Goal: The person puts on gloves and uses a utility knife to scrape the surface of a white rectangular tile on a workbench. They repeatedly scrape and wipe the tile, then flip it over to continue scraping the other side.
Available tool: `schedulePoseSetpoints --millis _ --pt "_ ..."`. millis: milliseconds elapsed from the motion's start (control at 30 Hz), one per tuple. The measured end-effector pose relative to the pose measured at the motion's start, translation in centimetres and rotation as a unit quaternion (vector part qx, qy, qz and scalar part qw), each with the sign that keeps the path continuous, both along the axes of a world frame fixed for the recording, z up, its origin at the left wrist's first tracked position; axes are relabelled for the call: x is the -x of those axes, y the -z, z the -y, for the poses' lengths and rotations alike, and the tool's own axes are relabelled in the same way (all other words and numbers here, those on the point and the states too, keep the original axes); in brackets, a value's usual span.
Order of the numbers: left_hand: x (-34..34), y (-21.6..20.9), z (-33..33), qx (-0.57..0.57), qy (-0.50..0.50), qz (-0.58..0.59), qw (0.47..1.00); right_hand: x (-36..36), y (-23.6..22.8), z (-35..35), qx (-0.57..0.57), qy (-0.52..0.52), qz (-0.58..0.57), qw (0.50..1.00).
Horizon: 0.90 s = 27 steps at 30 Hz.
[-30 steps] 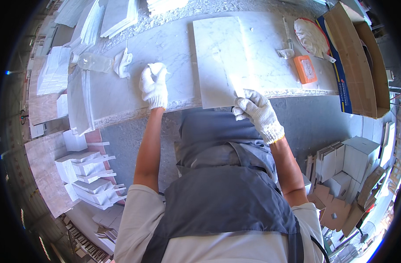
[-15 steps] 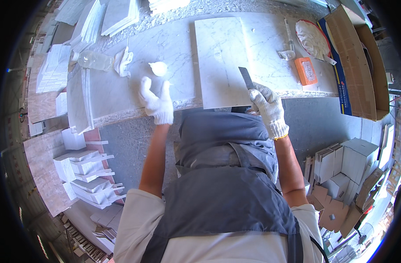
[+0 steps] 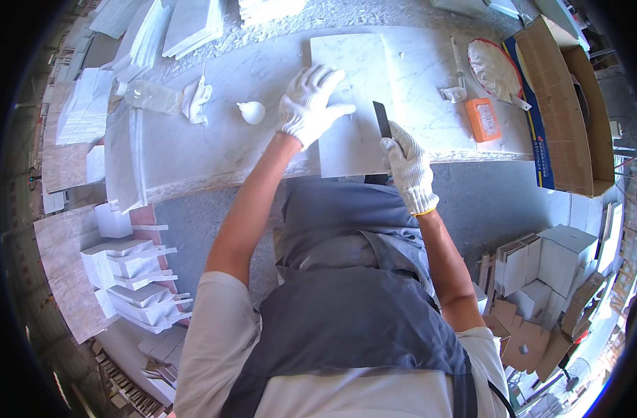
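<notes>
A white, grey-veined marble tile [image 3: 353, 157] lies on the slab-topped bench and reaches past its front edge. My left hand [image 3: 310, 104], in a white knit glove, is over the tile's left side with fingers and thumb spread; it holds nothing. Contact with the tile cannot be made out for certain. In my gloved right hand [image 3: 407, 164] is a dark, flat, narrow blade [image 3: 381, 118], pointing away from me above the tile's right half. My fingers hide its near end.
Left on the bench [image 3: 221, 150] are a clear plastic bottle [image 3: 151, 96], a crumpled white cloth [image 3: 195, 99] and a small white bulb-shaped piece [image 3: 251, 112]. To the right are an orange box [image 3: 483, 119], a brush-like tool [image 3: 458, 80], a round pad [image 3: 496, 66] and a cardboard box [image 3: 562, 104].
My left hand has moved right and forward, from beside the white bulb-shaped piece to over the tile. My right hand has shifted slightly left with the blade, which points more straight ahead.
</notes>
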<state>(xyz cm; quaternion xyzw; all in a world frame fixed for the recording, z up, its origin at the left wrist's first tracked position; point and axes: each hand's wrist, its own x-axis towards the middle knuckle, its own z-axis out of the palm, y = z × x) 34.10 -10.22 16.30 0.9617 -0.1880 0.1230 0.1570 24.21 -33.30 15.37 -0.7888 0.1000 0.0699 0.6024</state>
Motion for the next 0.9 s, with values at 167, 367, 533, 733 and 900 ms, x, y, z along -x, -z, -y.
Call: schedulePoseSetpoints --millis 167,367,533,733,900 --pt "-3.5 -0.2 0.3 -0.032 -0.003 -0.023 0.999 -0.1 -0.7 -0.1 -0.012 0.002 0.007 1.000" --pt "0.7 0.0 -1.4 0.086 0.061 -0.052 0.993 -0.5 -0.1 0.3 0.050 -0.027 0.018 0.998" --pt "3.7 0.1 -2.4 0.126 -0.044 0.038 0.990 -3.1 1.2 -0.9 0.224 -0.052 0.243 0.942" --pt "6.5 1.7 -1.8 0.050 -0.073 0.080 0.993 -4.0 2.0 -2.1 0.358 -0.097 0.290 0.882" --pt "6.6 2.1 -1.7 0.053 -0.068 0.113 0.990 -4.0 2.9 -3.0 0.476 -0.128 0.268 0.828"
